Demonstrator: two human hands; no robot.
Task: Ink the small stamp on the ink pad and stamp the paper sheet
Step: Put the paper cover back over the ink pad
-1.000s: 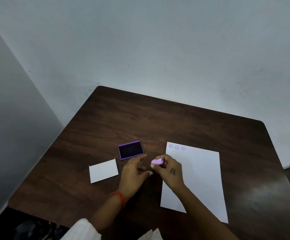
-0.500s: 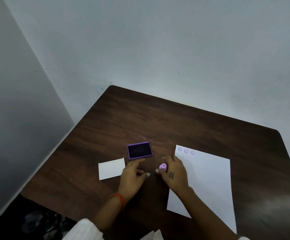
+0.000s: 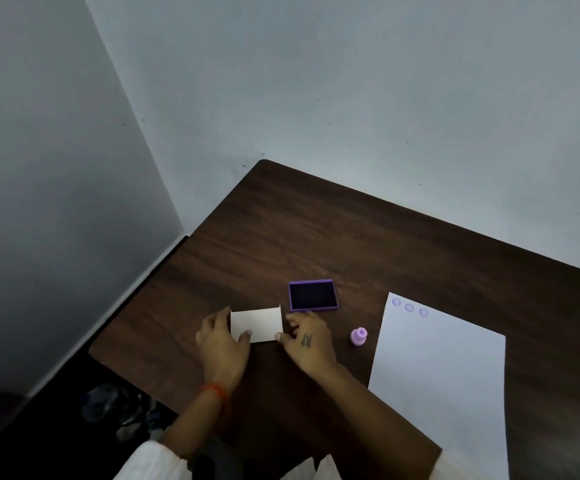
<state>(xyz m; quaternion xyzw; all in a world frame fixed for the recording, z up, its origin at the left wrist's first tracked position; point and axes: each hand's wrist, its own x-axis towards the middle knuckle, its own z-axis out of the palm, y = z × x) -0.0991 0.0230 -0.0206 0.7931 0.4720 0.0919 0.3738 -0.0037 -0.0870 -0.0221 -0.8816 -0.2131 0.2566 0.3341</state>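
One view only, worn on the head, looking forward and down from above the near edge of the desk (image 3: 316, 237). The desk fills the lower right of the frame, fairly close; bare wall (image 3: 351, 81) takes the whole upper half, its corner running diagonally at upper left.

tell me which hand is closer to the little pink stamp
Right. The right hand is just left of the small stamp, apart from it, at the white lid's right edge. The left hand is farther, at the lid's left edge.
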